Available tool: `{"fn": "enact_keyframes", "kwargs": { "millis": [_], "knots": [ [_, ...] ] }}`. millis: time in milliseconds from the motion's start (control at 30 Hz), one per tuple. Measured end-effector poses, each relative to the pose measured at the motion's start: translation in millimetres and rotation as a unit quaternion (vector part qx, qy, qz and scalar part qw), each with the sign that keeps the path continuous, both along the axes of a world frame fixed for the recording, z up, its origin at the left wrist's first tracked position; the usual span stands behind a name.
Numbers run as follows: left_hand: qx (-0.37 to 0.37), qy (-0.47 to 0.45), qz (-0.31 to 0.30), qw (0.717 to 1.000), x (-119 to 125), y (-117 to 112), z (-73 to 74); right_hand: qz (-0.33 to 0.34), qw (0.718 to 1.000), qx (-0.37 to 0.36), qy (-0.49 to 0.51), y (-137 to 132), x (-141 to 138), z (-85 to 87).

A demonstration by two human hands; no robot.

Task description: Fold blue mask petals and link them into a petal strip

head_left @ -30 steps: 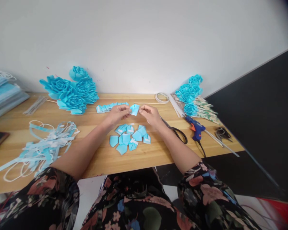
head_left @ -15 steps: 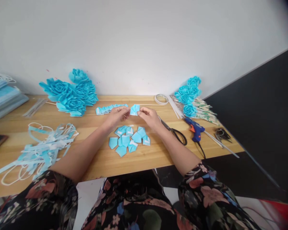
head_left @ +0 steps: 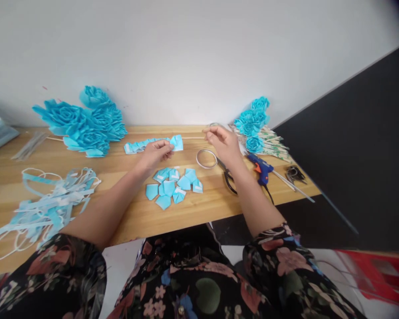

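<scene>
My left hand (head_left: 158,153) is closed in a pinch on a folded light-blue petal piece (head_left: 177,142), held just above the table. My right hand (head_left: 222,141) has moved apart from it, thumb and fingertips pressed together. Whether anything small is between those fingertips I cannot make out. Below my hands lies a cluster of folded blue pieces (head_left: 166,188), several with white strips on them. Behind my left hand, a row of overlapping blue pieces (head_left: 133,147) stretches along the table. A thin ring of tape (head_left: 197,161) lies beside my right wrist.
Black-handled scissors (head_left: 230,182) lie partly under my right forearm, near a blue glue gun (head_left: 263,170). Blue fabric flowers (head_left: 96,119) stand at the left, with more flowers (head_left: 252,122) at the right. Cut mask strips and loops (head_left: 58,199) are heaped at the left.
My right hand has let go of the blue piece and moved right and up; my left hand still holds it. The ring of tape near my right wrist is now uncovered. The view has shifted slightly.
</scene>
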State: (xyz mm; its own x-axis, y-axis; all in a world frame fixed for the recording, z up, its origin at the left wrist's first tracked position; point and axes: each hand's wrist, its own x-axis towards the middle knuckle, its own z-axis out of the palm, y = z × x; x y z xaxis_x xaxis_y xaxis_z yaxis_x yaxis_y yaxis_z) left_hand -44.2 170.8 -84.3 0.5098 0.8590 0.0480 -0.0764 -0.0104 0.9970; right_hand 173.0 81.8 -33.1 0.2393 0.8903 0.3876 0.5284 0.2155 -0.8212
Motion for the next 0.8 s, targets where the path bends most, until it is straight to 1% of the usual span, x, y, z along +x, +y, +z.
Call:
{"fn": "enact_keyframes", "kwargs": {
  "millis": [33,67,133,167,233,267,300,333,367,400,433,467,533,567,600,633,667,733,800],
  "knots": [
    [-0.004,-0.006,0.001,1.000,0,1,-0.7,-0.007,0.998,-0.008,-0.054,-9,8,6.2],
    [-0.008,-0.013,0.003,1.000,0,1,-1.1,-0.013,0.993,-0.031,-0.116,-19,15,10.7],
    [-0.013,-0.024,0.007,1.000,0,2,-1.1,-0.040,0.966,-0.087,-0.240,-42,28,13.6],
    [-0.015,-0.029,0.011,0.999,-1,2,-0.9,-0.056,0.945,-0.116,-0.299,-54,32,12.0],
    [-0.018,-0.035,0.019,0.999,-1,2,-0.2,-0.097,0.891,-0.193,-0.400,-77,36,3.7],
    [-0.018,-0.038,0.022,0.999,-1,2,0.1,-0.107,0.861,-0.243,-0.434,-87,36,-2.2],
    [-0.019,-0.041,0.023,0.999,0,2,0.2,-0.098,0.833,-0.285,-0.463,-96,35,-8.7],
    [-0.020,-0.044,0.022,0.999,0,2,0.3,-0.101,0.816,-0.309,-0.479,-103,35,-15.2],
    [-0.019,-0.048,0.019,0.998,0,2,0.2,-0.104,0.811,-0.313,-0.483,-109,36,-21.3],
    [-0.018,-0.051,0.016,0.998,0,1,0.1,-0.109,0.820,-0.303,-0.473,-113,37,-26.5],
    [-0.016,-0.053,0.014,0.998,1,1,0.0,-0.118,0.840,-0.288,-0.444,-115,40,-30.3],
    [-0.015,-0.054,0.011,0.998,1,1,-0.1,-0.132,0.868,-0.269,-0.396,-117,44,-32.5],
    [-0.011,-0.052,0.005,0.999,2,0,0.0,-0.148,0.934,-0.223,-0.235,-117,50,-32.1],
    [-0.010,-0.050,0.003,0.999,2,-1,0.3,-0.145,0.960,-0.195,-0.139,-117,52,-29.9],
    [-0.008,-0.049,0.000,0.999,2,-2,0.7,-0.129,0.976,-0.170,-0.047,-116,51,-27.0],
    [-0.006,-0.048,-0.003,0.999,2,-3,1.3,-0.111,0.982,-0.149,0.026,-115,48,-23.8],
    [-0.003,-0.047,-0.006,0.999,2,-3,1.9,-0.096,0.983,-0.136,0.078,-114,42,-20.8],
    [0.001,-0.049,-0.011,0.999,2,-5,3.3,-0.054,0.981,-0.126,0.139,-110,25,-16.4],
    [0.000,-0.050,-0.014,0.999,2,-5,4.6,0.019,0.976,-0.120,0.180,-104,5,-14.3]
  ]
}}
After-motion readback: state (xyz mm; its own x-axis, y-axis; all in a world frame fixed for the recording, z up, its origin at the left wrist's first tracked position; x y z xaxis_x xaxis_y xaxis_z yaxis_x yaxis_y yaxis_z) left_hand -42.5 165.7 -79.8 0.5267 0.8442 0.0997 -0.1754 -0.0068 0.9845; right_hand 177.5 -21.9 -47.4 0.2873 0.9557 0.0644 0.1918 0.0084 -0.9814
